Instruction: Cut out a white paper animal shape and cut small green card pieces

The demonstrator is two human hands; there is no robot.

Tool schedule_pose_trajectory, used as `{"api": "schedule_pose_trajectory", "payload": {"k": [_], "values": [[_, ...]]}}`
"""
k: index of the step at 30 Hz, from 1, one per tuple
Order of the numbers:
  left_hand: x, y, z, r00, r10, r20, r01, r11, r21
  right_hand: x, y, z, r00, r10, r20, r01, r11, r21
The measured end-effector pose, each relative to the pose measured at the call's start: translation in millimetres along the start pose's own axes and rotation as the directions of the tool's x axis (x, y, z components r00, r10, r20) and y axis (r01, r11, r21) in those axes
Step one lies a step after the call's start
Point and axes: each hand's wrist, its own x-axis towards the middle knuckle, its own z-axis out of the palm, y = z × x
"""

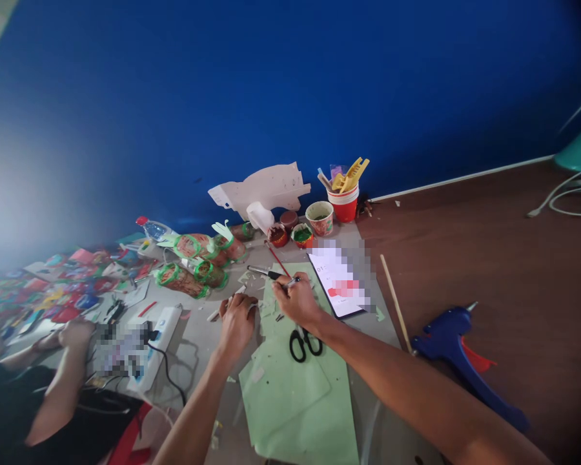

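My right hand point(297, 302) is closed on a slim black-and-silver pen-like tool point(264, 271) above the top of a green paper sheet point(300, 407). Whether it is a pen or a craft knife I cannot tell. Just left of the sheet, my left hand point(237, 320) rests on the table, its bent fingers over a thin white stick point(217, 314). Scissors point(297, 347) with black handles lie on the sheet beneath my right wrist, their blades hidden. Small paper scraps point(269, 310) lie near both hands. A phone point(339, 281) with a lit screen lies right of my right hand.
A blue glue gun point(445, 336) and a wooden stick point(394, 300) are at the right. Paint pots point(301, 236), paper cups point(319, 219) and green-rimmed jars point(179, 279) stand behind. At left are a power strip point(162, 336) and another person's arm point(65, 374).
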Motion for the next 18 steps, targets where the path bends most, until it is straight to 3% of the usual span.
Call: {"api": "schedule_pose_trajectory", "payload": {"k": [5,18], "values": [[0.8,1.3,2.3,1.0,0.021,0.011,-0.021,0.999,0.05,0.0,0.4,0.8,1.0,0.003,0.002,-0.002,1.0,-0.007],[3.8,0.7,6.5,0.999,0.037,0.035,-0.037,0.999,0.0,-1.2,-0.8,0.4,0.999,-0.023,0.03,0.023,1.0,0.003]]}}
